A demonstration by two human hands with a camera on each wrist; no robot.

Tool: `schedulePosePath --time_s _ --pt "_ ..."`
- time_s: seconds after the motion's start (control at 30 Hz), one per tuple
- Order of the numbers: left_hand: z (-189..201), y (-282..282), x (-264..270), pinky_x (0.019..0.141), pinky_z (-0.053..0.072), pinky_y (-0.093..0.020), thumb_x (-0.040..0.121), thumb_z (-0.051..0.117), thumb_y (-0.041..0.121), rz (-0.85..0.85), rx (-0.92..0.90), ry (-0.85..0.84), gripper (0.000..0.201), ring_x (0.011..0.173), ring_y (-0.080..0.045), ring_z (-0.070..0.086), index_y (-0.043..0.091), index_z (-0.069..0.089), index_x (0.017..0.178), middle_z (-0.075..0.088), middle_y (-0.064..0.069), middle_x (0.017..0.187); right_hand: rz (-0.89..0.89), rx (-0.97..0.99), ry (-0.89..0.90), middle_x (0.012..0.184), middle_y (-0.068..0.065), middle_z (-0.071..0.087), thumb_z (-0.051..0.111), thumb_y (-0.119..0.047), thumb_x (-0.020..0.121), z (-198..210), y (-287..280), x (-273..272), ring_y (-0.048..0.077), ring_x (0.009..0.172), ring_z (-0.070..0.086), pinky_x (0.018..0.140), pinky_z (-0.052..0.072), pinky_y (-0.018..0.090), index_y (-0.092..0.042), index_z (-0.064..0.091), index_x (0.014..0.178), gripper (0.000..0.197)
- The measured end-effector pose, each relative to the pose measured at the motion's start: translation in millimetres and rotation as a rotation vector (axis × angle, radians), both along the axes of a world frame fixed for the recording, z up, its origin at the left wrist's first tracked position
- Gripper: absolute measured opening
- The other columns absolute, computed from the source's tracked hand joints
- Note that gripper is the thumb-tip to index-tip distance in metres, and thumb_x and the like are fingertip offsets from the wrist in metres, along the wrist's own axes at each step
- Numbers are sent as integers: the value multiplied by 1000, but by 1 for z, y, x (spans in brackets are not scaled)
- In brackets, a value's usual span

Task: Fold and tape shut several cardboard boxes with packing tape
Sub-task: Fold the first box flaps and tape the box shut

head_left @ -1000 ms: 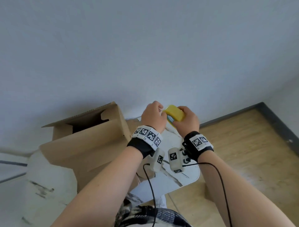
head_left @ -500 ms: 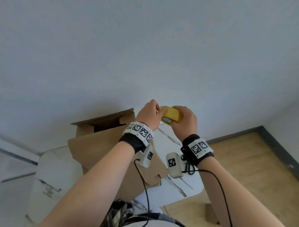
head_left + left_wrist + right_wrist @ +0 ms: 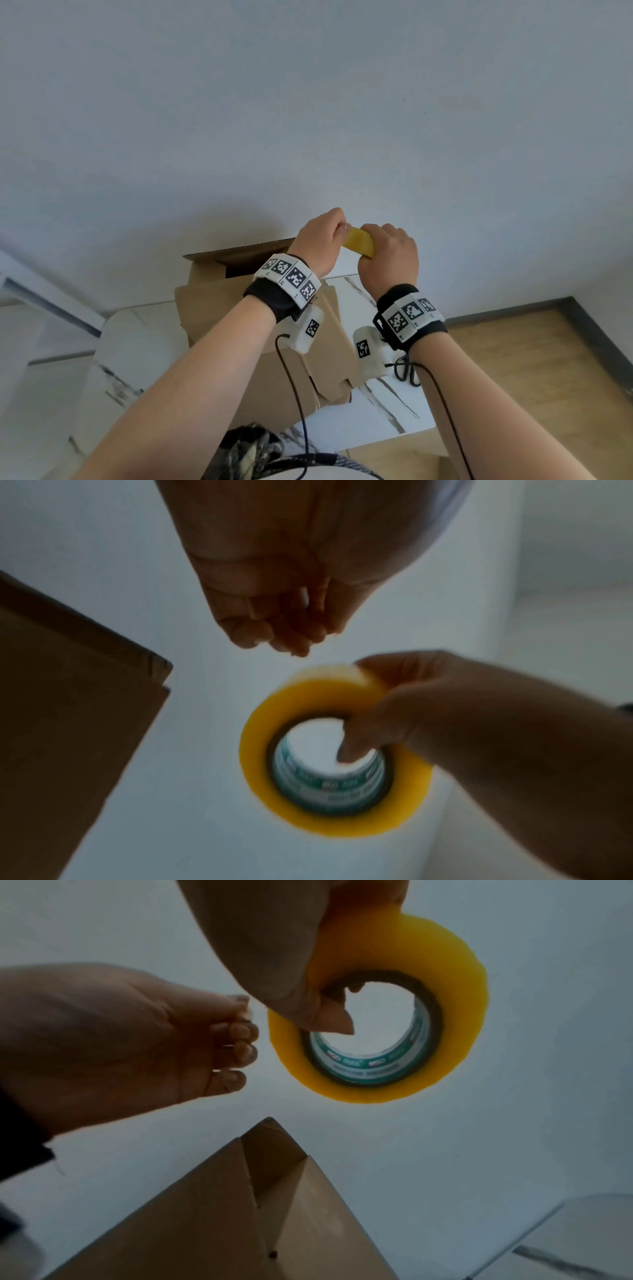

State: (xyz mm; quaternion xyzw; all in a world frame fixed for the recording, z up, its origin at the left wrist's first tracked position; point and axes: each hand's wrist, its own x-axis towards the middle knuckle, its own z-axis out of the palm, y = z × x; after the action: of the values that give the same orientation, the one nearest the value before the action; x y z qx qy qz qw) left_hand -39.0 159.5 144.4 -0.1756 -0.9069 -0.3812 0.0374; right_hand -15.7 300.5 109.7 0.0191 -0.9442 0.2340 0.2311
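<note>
A yellow roll of packing tape (image 3: pixel 359 241) is held up in front of the wall. My right hand (image 3: pixel 390 257) grips it, thumb through the core (image 3: pixel 352 750), fingers over the rim (image 3: pixel 308 961). My left hand (image 3: pixel 320 236) is just left of the roll with its fingers (image 3: pixel 236 1042) curled together close to the rim. No pulled strip shows between them. Below my left wrist on the table stands a brown cardboard box (image 3: pixel 239 325), its top flaps (image 3: pixel 274 1150) open.
The box stands on a white marble-patterned table (image 3: pixel 394 404), against a pale wall. Black-handled scissors (image 3: pixel 406 371) lie on the table under my right wrist. Wooden floor (image 3: pixel 513 377) with a dark skirting lies to the right.
My head view has shifted, so the box now sits under my left forearm. Both hands stay together at the roll, which now shows more edge-on.
</note>
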Motion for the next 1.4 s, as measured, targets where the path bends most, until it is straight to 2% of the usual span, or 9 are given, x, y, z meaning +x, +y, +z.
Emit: schedulePosePath --time_s 0.27,0.43,0.53,0.63,0.8,1.07,1.23,1.33,1.4 --pt "2 -30 6 64 39 -23 105 41 16 117 275 -92 24 73 -9 57 14 46 81 54 0 74 -65 116 -99 79 3 62 59 -3 70 5 -13 -8 28 68 54 73 32 33 -15 65 105 37" --pt "13 -58 12 62 37 -10 103 45 12 130 306 -105 27 62 8 54 13 47 77 54 4 71 -90 246 -70 60 0 45 57 7 58 2 -24 -11 25 50 37 67 26 33 -14 52 76 28" --pt "8 -72 18 70 39 -19 103 47 13 140 278 -97 24 70 -5 54 12 50 79 58 3 73 -91 345 -74 58 2 41 54 8 54 4 -31 -14 24 50 35 67 24 35 -16 40 73 34" --pt "-2 -89 18 79 41 -21 103 44 12 234 307 -97 19 86 -13 56 6 59 93 64 -1 93 -72 406 -132 61 0 46 61 1 59 8 -41 -20 24 53 40 69 20 34 -15 48 77 28" --pt "-14 -109 21 79 33 4 105 43 17 337 311 -72 27 107 -5 53 10 61 123 60 7 121 -79 427 -36 57 -2 44 73 -8 56 4 -50 -21 23 49 38 67 15 33 -16 48 71 31" --pt "-11 -112 29 74 37 -2 104 45 16 327 329 36 18 89 8 54 15 61 97 65 13 103 -109 475 -20 56 1 35 63 7 52 -1 -43 -16 23 50 30 66 23 34 -13 40 69 35" --pt "-8 -108 15 62 38 -6 104 44 15 388 351 44 20 63 15 52 13 51 85 71 3 100 -29 375 -141 67 0 56 85 -32 65 8 -35 -22 25 58 49 71 22 34 -15 51 85 43" --pt "-12 -108 8 76 55 -27 105 40 17 439 421 -42 23 74 -4 68 15 47 83 72 1 88 17 291 -195 75 -5 62 80 -42 67 16 -34 -17 22 64 53 77 27 34 -20 55 99 46" --pt "-9 -108 4 68 56 -32 106 38 18 442 448 -116 24 70 -16 71 16 46 83 72 -1 85 16 234 -289 76 -8 58 78 -47 68 23 -31 -12 19 69 50 85 32 33 -25 57 108 50"
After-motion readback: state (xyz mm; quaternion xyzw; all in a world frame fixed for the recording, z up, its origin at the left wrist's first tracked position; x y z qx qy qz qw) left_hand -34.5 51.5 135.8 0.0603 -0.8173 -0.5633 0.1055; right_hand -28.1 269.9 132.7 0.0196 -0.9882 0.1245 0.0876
